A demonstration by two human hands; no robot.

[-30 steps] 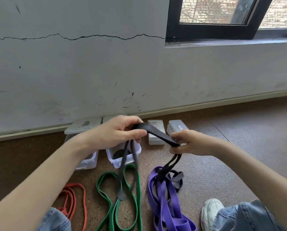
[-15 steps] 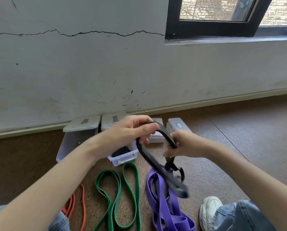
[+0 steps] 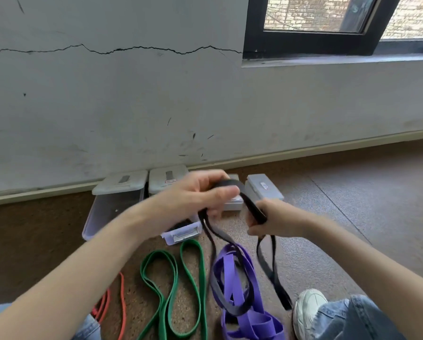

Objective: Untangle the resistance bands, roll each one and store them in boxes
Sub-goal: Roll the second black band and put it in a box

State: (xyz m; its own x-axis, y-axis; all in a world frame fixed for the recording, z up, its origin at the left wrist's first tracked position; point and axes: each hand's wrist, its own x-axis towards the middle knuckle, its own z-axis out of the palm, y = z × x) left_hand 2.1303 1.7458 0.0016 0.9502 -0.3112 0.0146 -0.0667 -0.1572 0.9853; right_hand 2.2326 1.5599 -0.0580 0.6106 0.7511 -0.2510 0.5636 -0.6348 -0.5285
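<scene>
Above the floor [image 3: 352, 192], left hand [image 3: 195, 195] and right hand [image 3: 269, 220] both grip black band [image 3: 252, 204], lifted to free its loops from purple band [image 3: 232, 278].

The left hand [image 3: 200, 195] is blurring with motion, its fingers [image 3: 226, 192] smearing over the black band [image 3: 251, 204], so the exact grip is not readable. The left forearm is covering most of the open box [image 3: 181, 235], hiding its contents. The right hand [image 3: 273, 220] is hiding the stretch of band passing through it — the hanging loops below are blurring too. The red band [image 3: 122, 303] is partly slipping under the arm, and the bottom edge is cutting off the green band [image 3: 171, 298], the purple band [image 3: 232, 278] and the white shoe [image 3: 308, 307].
</scene>
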